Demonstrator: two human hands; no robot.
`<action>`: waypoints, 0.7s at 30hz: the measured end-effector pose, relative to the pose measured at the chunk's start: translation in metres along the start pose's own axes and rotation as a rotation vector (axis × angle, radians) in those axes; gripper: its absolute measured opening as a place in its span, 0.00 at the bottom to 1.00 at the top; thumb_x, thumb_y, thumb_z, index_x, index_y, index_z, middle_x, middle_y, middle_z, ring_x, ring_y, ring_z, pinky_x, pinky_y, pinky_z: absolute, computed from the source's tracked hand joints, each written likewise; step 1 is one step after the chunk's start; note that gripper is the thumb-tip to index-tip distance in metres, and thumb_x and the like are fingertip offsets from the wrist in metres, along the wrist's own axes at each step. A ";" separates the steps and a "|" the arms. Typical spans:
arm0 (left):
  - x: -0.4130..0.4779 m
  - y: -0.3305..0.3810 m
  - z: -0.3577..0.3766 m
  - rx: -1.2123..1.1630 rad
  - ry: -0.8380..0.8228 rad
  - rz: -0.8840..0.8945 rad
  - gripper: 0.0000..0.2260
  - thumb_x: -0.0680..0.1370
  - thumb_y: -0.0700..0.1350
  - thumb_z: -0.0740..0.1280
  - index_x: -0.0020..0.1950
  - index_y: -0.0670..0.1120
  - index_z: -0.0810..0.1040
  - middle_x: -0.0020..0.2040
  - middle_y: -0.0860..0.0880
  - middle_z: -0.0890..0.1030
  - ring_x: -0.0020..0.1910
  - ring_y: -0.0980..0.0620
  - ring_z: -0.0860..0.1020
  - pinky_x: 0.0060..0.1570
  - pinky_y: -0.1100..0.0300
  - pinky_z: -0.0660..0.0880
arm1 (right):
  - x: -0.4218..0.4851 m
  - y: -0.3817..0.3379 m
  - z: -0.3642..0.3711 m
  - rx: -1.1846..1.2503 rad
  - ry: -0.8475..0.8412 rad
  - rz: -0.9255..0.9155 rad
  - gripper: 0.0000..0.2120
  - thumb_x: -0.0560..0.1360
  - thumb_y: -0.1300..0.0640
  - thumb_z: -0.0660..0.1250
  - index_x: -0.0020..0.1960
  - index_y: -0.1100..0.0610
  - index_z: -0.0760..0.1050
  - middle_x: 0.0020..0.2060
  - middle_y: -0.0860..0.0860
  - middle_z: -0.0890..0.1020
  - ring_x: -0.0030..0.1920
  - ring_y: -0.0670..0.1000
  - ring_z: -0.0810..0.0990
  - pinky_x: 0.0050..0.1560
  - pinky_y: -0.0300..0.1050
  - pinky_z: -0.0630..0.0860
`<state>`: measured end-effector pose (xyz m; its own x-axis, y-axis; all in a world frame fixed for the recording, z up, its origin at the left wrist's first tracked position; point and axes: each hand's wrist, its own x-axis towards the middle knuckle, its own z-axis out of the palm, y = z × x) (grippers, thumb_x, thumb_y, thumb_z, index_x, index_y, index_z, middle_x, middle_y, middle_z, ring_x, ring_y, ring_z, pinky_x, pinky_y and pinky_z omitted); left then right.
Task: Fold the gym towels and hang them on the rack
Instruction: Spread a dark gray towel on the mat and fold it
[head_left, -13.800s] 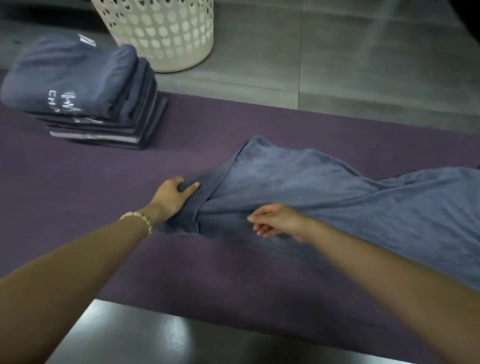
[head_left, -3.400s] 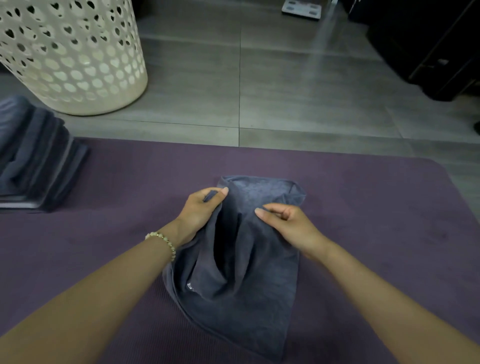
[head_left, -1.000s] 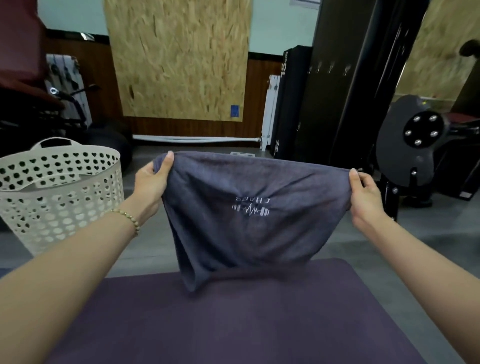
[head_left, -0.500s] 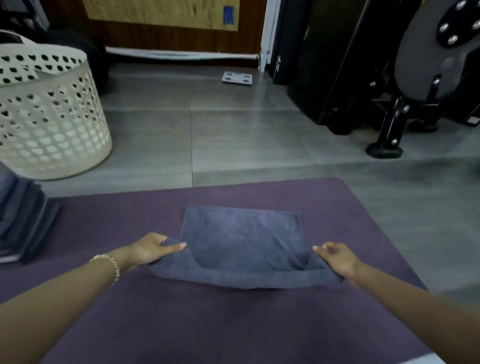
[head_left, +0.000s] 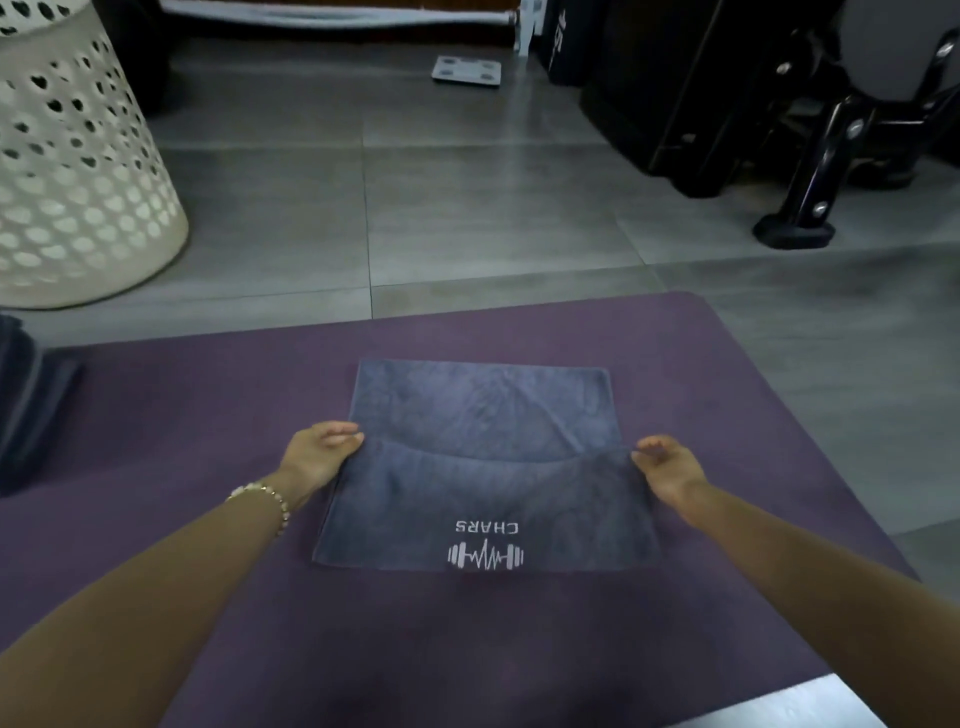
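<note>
One grey towel (head_left: 483, 467), logo up, flat on the purple mat (head_left: 208, 415) over the bench (head_left: 810, 706), its near flap doubled over the far part. The flap's edge runs crosswise, spanning from grip to grip. Left grip (head_left: 322, 457) pinches its left end, right grip (head_left: 667, 467) pinches its right end; neither is nearer. Uncovered half lies just beyond the grips, logo half toward the person. Folded stack (head_left: 31, 405) far left; white basket (head_left: 78, 182) on the floor beyond.

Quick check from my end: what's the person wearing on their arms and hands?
Both forearms are bare, with no sleeves in view. The left hand and right hand have no gloves. A bracelet of pale beads circles the left wrist; the right wrist carries nothing.
</note>
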<state>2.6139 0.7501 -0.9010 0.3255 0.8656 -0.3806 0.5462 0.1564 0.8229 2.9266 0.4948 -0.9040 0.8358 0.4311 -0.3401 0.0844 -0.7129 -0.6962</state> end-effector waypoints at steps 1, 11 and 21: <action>0.005 0.001 0.003 0.031 0.023 -0.005 0.14 0.77 0.40 0.69 0.61 0.36 0.77 0.54 0.43 0.79 0.52 0.48 0.77 0.47 0.70 0.70 | 0.007 0.001 0.000 -0.020 -0.022 0.031 0.14 0.76 0.64 0.67 0.60 0.68 0.73 0.55 0.62 0.80 0.55 0.57 0.78 0.59 0.46 0.70; 0.084 -0.001 0.025 0.092 0.044 -0.041 0.23 0.79 0.47 0.65 0.70 0.37 0.67 0.68 0.39 0.72 0.66 0.43 0.71 0.64 0.56 0.66 | 0.079 -0.016 0.020 0.117 -0.058 0.050 0.20 0.76 0.61 0.69 0.66 0.66 0.71 0.62 0.61 0.77 0.62 0.56 0.76 0.60 0.40 0.68; 0.129 -0.005 0.039 0.138 0.153 0.015 0.16 0.78 0.46 0.67 0.61 0.37 0.77 0.47 0.45 0.78 0.52 0.47 0.76 0.50 0.62 0.68 | 0.146 -0.022 0.041 0.211 0.008 0.077 0.18 0.75 0.60 0.69 0.63 0.66 0.73 0.51 0.59 0.78 0.49 0.51 0.74 0.38 0.29 0.71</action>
<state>2.6830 0.8423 -0.9700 0.2186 0.9313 -0.2914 0.6460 0.0857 0.7585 3.0244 0.5955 -0.9640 0.8399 0.3749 -0.3924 -0.0940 -0.6117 -0.7855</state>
